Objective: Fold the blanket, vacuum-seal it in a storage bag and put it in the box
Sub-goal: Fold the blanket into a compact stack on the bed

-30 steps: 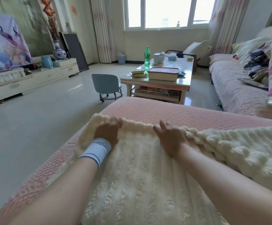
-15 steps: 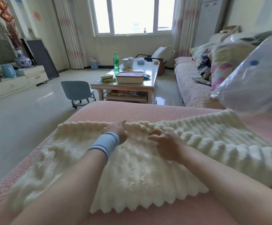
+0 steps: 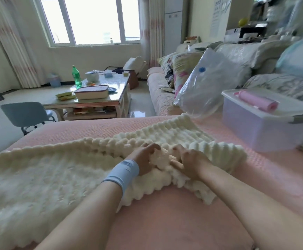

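Through the head camera, my left hand [image 3: 143, 159] and right hand [image 3: 190, 163] no longer lie flat as they did half a second ago. The fingers [image 3: 153, 147] of both now curl in and grip a clump of the cream knobbly knitted blanket [image 3: 56, 177] between them. The blanket lies on the pink quilted sofa seat [image 3: 165, 222], mostly left of my fingers. I judge the folding only part done. The clear plastic storage bag [image 3: 206, 83] and the translucent lidded plastic box [image 3: 255, 127] sit untouched, beyond my fingers to the right.

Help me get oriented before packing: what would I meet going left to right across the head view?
Blue chair → green bottle → left hand gripping the blanket → storage bag → lidded box.
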A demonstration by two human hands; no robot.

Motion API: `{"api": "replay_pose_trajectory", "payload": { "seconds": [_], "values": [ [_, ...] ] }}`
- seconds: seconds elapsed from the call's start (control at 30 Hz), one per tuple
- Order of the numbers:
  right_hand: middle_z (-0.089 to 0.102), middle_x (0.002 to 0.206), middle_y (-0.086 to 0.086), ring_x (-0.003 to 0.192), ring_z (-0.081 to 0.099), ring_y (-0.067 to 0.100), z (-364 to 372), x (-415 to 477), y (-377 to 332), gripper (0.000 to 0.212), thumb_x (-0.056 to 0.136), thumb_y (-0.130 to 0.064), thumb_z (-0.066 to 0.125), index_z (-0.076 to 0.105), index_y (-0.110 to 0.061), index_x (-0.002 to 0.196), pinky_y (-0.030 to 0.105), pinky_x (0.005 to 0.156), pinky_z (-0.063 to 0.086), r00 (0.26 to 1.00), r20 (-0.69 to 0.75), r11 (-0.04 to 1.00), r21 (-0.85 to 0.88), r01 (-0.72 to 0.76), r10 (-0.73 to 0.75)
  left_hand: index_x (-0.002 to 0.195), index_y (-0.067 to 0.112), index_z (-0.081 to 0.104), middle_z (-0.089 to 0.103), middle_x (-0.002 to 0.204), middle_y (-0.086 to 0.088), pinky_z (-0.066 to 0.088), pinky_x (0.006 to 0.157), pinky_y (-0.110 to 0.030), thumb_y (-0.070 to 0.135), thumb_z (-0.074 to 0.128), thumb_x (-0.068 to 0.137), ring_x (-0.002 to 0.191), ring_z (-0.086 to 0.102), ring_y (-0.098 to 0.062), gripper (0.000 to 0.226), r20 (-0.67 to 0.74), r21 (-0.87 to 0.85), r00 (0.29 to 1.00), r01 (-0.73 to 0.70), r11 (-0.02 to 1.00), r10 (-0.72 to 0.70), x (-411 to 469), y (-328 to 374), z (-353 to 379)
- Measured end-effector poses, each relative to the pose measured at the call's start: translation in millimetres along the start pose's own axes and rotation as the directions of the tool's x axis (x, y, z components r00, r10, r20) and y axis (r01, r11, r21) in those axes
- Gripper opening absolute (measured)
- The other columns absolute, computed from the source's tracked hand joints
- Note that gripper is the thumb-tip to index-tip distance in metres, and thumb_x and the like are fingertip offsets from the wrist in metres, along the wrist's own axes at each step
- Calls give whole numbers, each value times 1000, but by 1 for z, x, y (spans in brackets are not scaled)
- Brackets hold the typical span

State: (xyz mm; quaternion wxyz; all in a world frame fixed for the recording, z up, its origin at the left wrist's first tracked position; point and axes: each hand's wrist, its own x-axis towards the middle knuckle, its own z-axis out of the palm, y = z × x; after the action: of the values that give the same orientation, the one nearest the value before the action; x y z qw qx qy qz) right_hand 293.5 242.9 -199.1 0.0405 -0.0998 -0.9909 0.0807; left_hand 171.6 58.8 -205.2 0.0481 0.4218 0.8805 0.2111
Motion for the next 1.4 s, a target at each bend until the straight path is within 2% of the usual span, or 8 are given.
{"api": "replay_pose_trajectory", "payload": {
  "seconds": [0.17, 0.33, 0.57, 0.8, 1.0, 1.1, 1.23, 1.4],
  "values": [
    [33, 161, -1, 148, 27, 25, -3, -4, 17, 97, 86, -66, 56, 2, -35, 160, 34, 118, 22, 975, 220, 995, 100, -10, -12, 142, 56, 17, 8, 152, 16, 51, 84, -28, 14, 54, 77, 128, 42, -17, 86, -6, 287, 999, -41, 957, 44, 14, 3, 8],
    [-8, 168, -4, 154, 0, 16, 15, -3, 30, 122, 76, -72, 60, -25, -33, 154, 27, 120, -2, 970, 236, 991, -102, 84, -58, 138, 51, 38, 45, 138, 15, 45, 67, -28, 35, 57, 86, 106, 62, -18, 58, -66, 492, 989, -82, 867, 131, 41, 30, 10],
    [45, 133, 11, 121, 47, 30, 10, 9, -9, 52, 91, -45, 44, 45, -15, 134, 42, 97, 37, 952, -207, 949, -172, -263, 226, 74, 22, 53, 66, 89, -7, 44, 64, -28, 23, 46, 84, 77, 60, -27, 12, -85, 203, 972, 233, 951, -219, 75, 51, 5],
    [62, 129, 5, 119, 61, 27, -60, 40, 7, 35, 96, -12, 50, 62, -11, 129, 40, 82, 54, 885, 88, 835, -387, -392, 457, 64, 19, 60, 59, 65, -3, 41, 39, -21, 13, 46, 85, 59, 60, -25, 25, -210, -226, 931, 251, 941, -298, 84, 56, -19],
    [41, 152, 20, 137, 45, 35, -74, 107, 44, 67, 98, -13, 45, 16, -15, 159, 45, 107, 39, 906, -171, 921, 117, -372, 387, 101, 17, 66, 65, 109, -16, 49, 84, -32, 14, 50, 90, 100, 62, -34, 20, -403, -223, 878, 180, 958, -258, 134, 56, -48],
    [-17, 166, 10, 153, -16, 26, -45, 130, 63, 114, 92, -20, 59, -42, -37, 142, 56, 122, -3, 981, -133, 989, -25, -147, 142, 154, 31, 12, 12, 160, -12, 28, 109, -38, 32, 58, 94, 142, 27, -32, 75, -296, -106, 918, 241, 965, -262, 165, 39, -61],
    [-11, 167, 12, 154, -13, 26, 6, 138, 93, 85, 98, -23, 53, -6, -32, 159, 58, 118, -13, 995, -7, 972, -210, -103, 104, 150, 36, -18, -32, 156, -7, 23, 116, -48, 37, 65, 89, 148, 7, -33, 103, -2, 131, 944, 327, 936, -329, 166, 7, -26],
    [12, 168, 3, 154, 10, 25, 32, 133, 115, 59, 104, -47, 37, 21, -29, 158, 51, 123, 8, 960, 160, 972, -100, -214, 228, 151, 31, 25, 8, 162, -1, 26, 114, -46, 45, 50, 96, 146, 18, -28, 62, 28, 272, 962, 253, 929, -270, 147, 0, 9]
  ]
}}
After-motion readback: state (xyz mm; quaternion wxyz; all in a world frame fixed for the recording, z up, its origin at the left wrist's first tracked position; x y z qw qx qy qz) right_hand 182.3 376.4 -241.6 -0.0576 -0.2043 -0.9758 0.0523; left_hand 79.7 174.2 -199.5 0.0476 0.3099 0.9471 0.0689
